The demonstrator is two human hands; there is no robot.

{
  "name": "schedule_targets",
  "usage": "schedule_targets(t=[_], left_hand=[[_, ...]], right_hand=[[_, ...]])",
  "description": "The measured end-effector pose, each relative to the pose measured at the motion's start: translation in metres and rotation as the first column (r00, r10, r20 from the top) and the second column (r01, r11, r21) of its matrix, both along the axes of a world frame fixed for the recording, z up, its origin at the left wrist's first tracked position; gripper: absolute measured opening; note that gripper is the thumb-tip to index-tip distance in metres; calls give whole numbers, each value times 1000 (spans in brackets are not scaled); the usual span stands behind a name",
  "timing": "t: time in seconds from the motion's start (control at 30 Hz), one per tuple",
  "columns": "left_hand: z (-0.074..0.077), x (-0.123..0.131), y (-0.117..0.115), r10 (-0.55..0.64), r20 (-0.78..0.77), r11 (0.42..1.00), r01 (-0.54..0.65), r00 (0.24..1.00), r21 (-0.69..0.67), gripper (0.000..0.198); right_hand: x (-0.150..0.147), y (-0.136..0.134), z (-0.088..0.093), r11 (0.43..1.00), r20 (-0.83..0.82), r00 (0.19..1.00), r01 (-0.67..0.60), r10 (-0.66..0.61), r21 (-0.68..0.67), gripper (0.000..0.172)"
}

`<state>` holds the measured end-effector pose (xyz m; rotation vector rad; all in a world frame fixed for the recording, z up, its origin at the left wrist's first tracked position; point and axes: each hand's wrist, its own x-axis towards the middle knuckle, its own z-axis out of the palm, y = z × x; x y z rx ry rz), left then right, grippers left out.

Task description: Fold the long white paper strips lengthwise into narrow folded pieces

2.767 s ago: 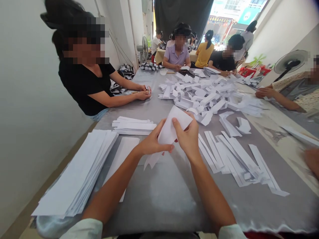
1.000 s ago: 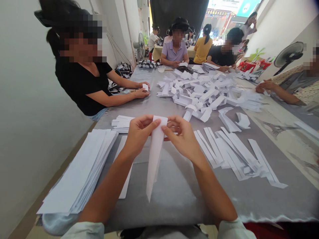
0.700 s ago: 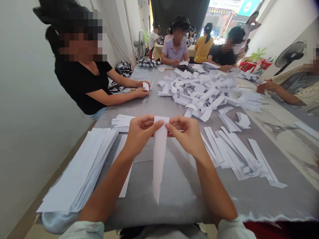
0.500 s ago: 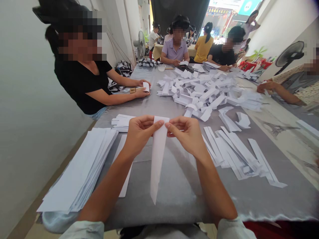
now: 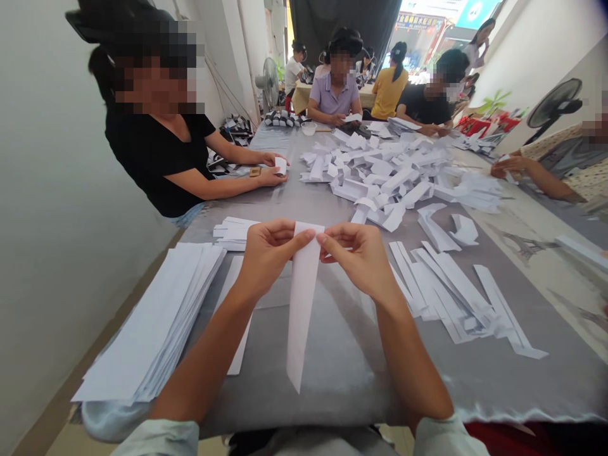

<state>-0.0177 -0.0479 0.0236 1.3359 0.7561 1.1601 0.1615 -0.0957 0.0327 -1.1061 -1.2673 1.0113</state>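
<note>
A long white paper strip (image 5: 304, 304) hangs above the table, its far end pinched between both hands and its lower end tapering towards me. My left hand (image 5: 273, 253) grips the strip's left edge, thumb on top and fingers curled behind. Opposite it, my right hand (image 5: 354, 253) pinches the right edge near the same end, the two thumbs almost touching. To the left lies a thick stack of flat white paper sheets (image 5: 152, 323). Another strip (image 5: 237, 348) lies partly under my left forearm. Several folded strips (image 5: 451, 291) rest to the right.
A large heap of folded white paper pieces (image 5: 380, 164) covers the table's middle. A person in black (image 5: 166, 145) sits at the left, holding a small white piece. Other people sit at the far side and right. A short pile of strips (image 5: 232, 231) lies beyond my left hand.
Almost nothing differs: both hands keep their pinch on the strip, whose lower end has shifted very slightly. The person at the left has turned the small white piece a little.
</note>
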Motion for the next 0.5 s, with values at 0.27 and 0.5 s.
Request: schedule_targets(t=[0.27, 0.5], left_hand=[[0, 1, 0, 30, -21, 999, -30, 999, -9, 38], [-1, 1, 0, 11, -2, 1000, -11, 1000, -15, 35]], right_hand=[[1, -1, 1, 1000, 14, 1000, -1, 1, -9, 36], [2, 0, 1, 1000, 18, 1000, -15, 15, -5, 35]])
